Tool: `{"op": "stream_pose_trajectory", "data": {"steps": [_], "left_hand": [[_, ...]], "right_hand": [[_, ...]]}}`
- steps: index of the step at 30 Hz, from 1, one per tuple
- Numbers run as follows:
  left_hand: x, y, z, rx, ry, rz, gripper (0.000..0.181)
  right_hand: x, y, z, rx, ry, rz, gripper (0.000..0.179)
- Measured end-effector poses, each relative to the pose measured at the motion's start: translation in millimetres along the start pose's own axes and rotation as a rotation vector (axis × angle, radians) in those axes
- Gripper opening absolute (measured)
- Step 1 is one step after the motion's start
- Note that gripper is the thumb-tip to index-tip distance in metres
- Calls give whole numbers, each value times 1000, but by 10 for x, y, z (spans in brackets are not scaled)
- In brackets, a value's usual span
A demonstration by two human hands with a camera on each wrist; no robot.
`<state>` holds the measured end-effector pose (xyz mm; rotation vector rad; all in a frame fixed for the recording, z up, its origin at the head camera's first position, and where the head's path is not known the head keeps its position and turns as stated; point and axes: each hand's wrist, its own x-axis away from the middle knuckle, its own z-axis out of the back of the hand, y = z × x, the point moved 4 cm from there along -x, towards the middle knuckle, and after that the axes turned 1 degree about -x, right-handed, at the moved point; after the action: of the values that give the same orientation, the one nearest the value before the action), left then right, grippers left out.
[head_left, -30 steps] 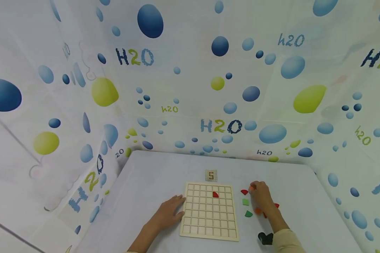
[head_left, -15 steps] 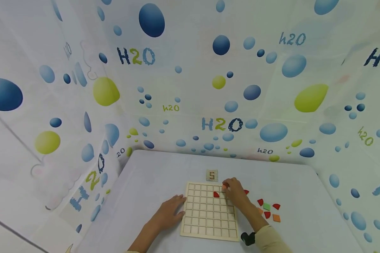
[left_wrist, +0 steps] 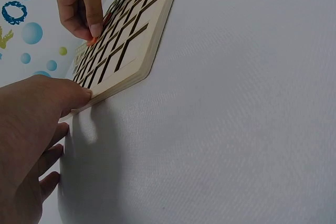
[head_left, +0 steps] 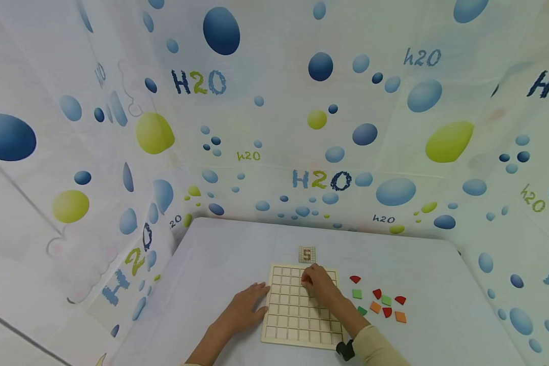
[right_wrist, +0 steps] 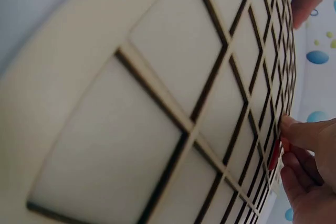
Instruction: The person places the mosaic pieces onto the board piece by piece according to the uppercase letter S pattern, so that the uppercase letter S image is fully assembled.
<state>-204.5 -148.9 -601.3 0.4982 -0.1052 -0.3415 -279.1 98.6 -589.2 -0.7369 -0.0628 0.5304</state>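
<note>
Looks early: one flat red piece (right_wrist: 274, 155) on the pale wooden grid board (head_left: 285, 323), right hand (head_left: 321, 285) fingers pinching a small orange piece (left_wrist: 92, 41) beside it, left hand (head_left: 243, 307) fingers apart at board edge; red, green, orange flat tiles (head_left: 386, 300) loose on white bench (head_left: 229, 254)

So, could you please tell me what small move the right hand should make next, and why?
Probably lower the orange piece onto the grid board and release it: the right hand pinches it just by the red piece, and the left hand touches the board's edge.
</note>
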Motion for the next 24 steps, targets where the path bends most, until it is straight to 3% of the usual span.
{"op": "stream_pose_trajectory", "data": {"steps": [8, 15, 24], "left_hand": [[12, 4, -4, -12, 8, 3, 59], [12, -5, -6, -7, 7, 1, 59], [3, -1, -8, -8, -1, 6, 59]], "right_hand": [[3, 46, -19, 51, -5, 26, 5], [17, 24, -30, 178, 59, 81, 4], [27, -14, -8, 202, 103, 108, 5]]}}
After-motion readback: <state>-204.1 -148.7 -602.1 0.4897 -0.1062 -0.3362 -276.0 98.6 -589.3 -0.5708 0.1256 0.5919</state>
